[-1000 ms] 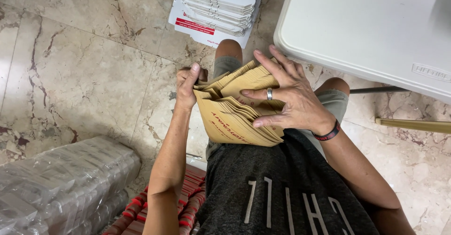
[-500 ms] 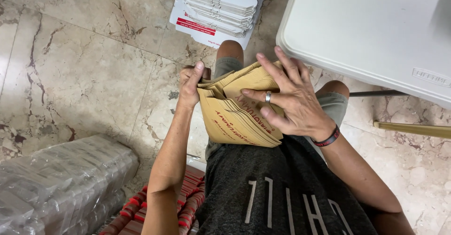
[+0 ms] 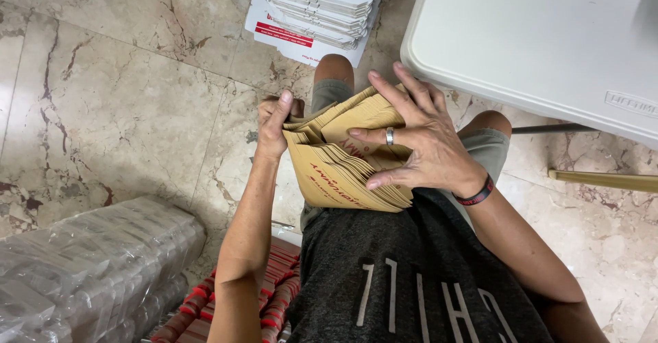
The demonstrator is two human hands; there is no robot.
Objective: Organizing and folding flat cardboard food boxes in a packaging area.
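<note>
- Right hand [image 3: 423,152]: fingers [image 3: 375,136] spread flat across the face of a stack of brown paper bags [image 3: 343,175], thumb pressing the fanned lower edges; a ring on one finger, a dark wristband [image 3: 478,193] at the wrist.
- Left hand [image 3: 273,125]: fingers curled round the stack's left edge, thumb raised along the top corner, gripping it.
- Stack of brown paper bags: held between both hands above the person's lap, tilted, edges fanned out, red print on the faces.
- Person: seated, grey shorts, dark grey shirt [image 3: 411,274] with pale lettering; knees below the stack.
- Beyond the knees: a pile of flat white cartons [image 3: 315,7] with red markings, lying on the floor.
- Upper right: a white plastic worktop [image 3: 534,34], its corner just beside the right hand; a thin metal leg and a pale wooden strip under it.
- Lower left: bundles wrapped in clear plastic [image 3: 82,267] on the floor.
- Beneath the person: a red and dark woven seat [image 3: 240,302].
- Floor [image 3: 123,96]: polished beige marble tiles with brown veining.
</note>
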